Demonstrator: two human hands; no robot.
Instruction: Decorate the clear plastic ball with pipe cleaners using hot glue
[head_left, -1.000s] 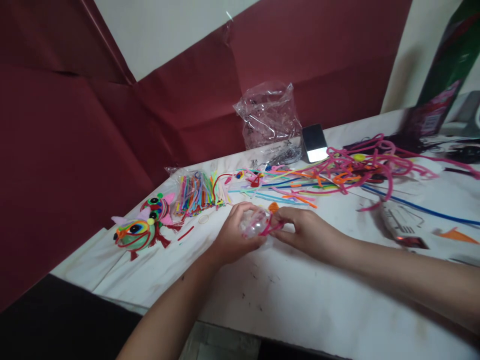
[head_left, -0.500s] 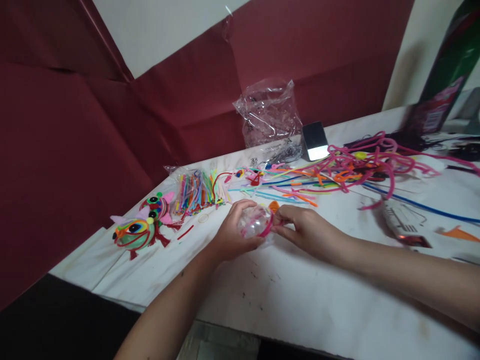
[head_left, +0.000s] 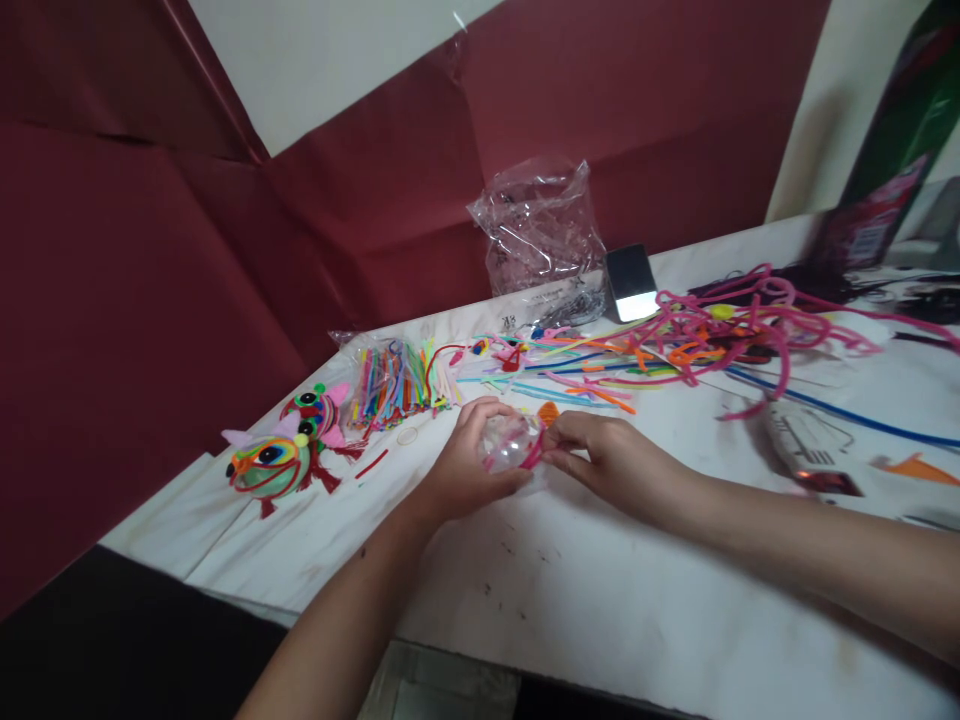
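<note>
My left hand (head_left: 474, 462) wraps round a clear plastic ball (head_left: 504, 440) with pink pieces on it, held just over the white table. At the ball's right side, the thumb and fingers of my right hand (head_left: 589, 445) pinch a pink pipe cleaner (head_left: 534, 455) that runs along the ball. Just beyond the fingers is a small orange coiled piece (head_left: 549, 411); whether it is attached to the ball I cannot tell.
Finished-looking colourful animal figures (head_left: 268, 465) stand at the left. Behind my hands lie a bundle of short pipe cleaners (head_left: 397, 385), a pink tangle (head_left: 750, 320), a crumpled clear bag (head_left: 540, 230) and a black-and-white box (head_left: 631, 282). A glue gun (head_left: 814, 450) lies right, near a green bottle (head_left: 892, 140).
Both hands stay in nearly the same place. The clear ball has turned slightly in my left hand, while my right fingers keep their pinch at its side.
</note>
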